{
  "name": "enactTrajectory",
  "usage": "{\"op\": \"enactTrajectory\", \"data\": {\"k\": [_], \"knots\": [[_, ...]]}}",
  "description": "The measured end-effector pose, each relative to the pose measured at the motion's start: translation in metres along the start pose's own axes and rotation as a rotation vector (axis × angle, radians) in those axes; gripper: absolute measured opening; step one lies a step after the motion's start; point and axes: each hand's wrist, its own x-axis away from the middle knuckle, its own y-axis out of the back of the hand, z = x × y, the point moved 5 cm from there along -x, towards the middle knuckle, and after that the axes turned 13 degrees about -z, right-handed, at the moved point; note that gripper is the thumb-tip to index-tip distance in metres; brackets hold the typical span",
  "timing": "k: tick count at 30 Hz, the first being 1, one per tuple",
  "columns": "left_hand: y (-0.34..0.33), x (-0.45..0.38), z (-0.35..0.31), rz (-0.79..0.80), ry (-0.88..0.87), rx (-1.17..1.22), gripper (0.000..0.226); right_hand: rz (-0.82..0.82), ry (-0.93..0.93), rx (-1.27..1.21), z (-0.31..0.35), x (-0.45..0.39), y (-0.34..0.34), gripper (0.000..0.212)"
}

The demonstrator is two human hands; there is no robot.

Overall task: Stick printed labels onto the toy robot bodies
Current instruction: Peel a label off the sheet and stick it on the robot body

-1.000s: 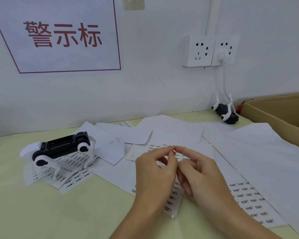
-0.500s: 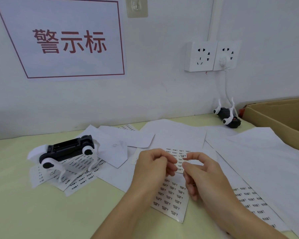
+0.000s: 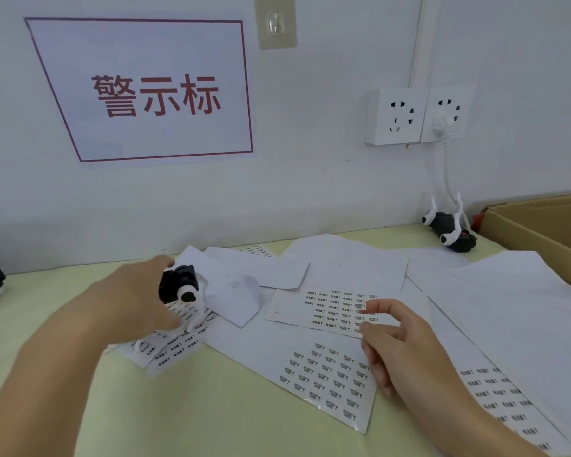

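Pale-green table [image 3: 211,407] under label sheets [image 3: 327,374].

Wall sign [image 3: 152,94], 2 sockets [image 3: 419,115], cardboard box [image 3: 541,225].

A labelling station in a small assembly workshop

We sit at a pale yellow-green table [image 3: 211,407] pushed against a white wall, where a printed sign [image 3: 152,90] with red Chinese characters marks the station; label sheets [image 3: 327,374] and bare backing papers [image 3: 346,258] lie scattered, a cardboard box [image 3: 541,222] stands at the right, and a double wall socket [image 3: 416,115] has a cord plugged in.
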Motion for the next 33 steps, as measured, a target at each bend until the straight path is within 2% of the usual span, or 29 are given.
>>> {"op": "enactTrajectory", "data": {"k": [2,4,6,9,12,15,18,23,25,28,33], "knots": [[-0.008,-0.005,0.007,-0.050,0.014,-0.090,0.054,0.005,-0.004,-0.004,0.001,0.001,0.000,0.018],[-0.007,-0.009,0.008,-0.206,0.040,-0.083,0.039,0.006,-0.006,-0.006,0.001,0.001,0.000,0.017],[-0.006,-0.010,0.007,-0.304,0.048,-0.042,0.031,0.005,0.001,0.006,0.001,0.000,-0.001,0.018],[-0.006,-0.011,0.009,-0.337,0.066,0.034,0.026,0.009,0.027,0.043,-0.001,0.000,-0.001,0.017],[0.002,-0.010,0.008,-0.390,0.111,0.260,0.024,0.023,0.044,0.055,-0.001,0.000,-0.002,0.015],[0.008,-0.008,-0.004,-0.403,0.129,0.643,0.018,0.026,0.044,0.056,-0.001,0.000,-0.003,0.014],[0.000,-0.005,-0.023,-0.302,0.187,0.949,0.024,0.031,0.048,0.049,0.001,0.000,-0.003,0.013],[-0.045,0.010,-0.081,0.140,0.241,1.485,0.058,0.032,0.019,-0.007,0.002,0.001,-0.003,0.013],[-0.066,0.018,-0.100,0.247,0.243,1.553,0.055,0.017,0.006,-0.043,0.002,0.001,-0.001,0.016],[-0.091,0.028,-0.116,0.303,0.203,1.555,0.047,-0.025,-0.006,-0.115,0.004,0.001,0.002,0.017],[-0.108,0.040,-0.134,0.417,0.120,1.657,0.062,-0.099,0.130,-0.190,0.016,0.004,0.009,0.019]]}}
